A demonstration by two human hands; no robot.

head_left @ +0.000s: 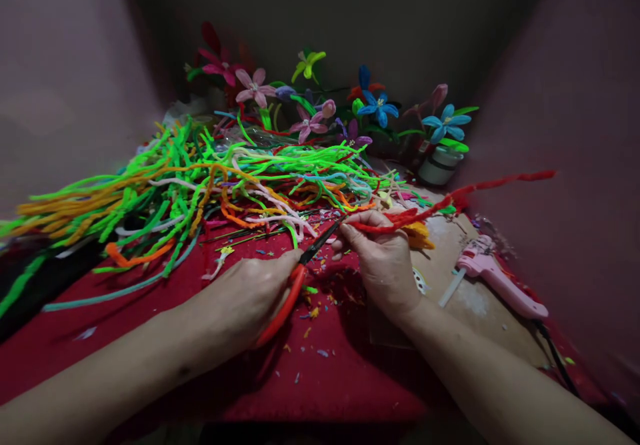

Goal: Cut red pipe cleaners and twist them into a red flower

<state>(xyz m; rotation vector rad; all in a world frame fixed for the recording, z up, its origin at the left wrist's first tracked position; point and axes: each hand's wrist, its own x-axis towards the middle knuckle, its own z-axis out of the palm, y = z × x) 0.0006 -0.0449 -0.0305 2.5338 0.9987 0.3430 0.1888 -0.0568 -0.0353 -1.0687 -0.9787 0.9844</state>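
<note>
My left hand (253, 295) is closed around orange-handled scissors (295, 285), whose dark blades point up and right toward the other hand. My right hand (383, 255) pinches a long red pipe cleaner (470, 191) that runs off to the right and upward. The scissor tips meet the red pipe cleaner close to my right fingers. Both hands hover over a red cloth (325, 378) sprinkled with small coloured clippings.
A big heap of green, orange, pink and white pipe cleaners (190, 178) covers the left and middle. Finished pipe-cleaner flowers (310, 121) stand at the back, next to a small jar (439, 165). A pink glue gun (493, 275) lies on a board at the right.
</note>
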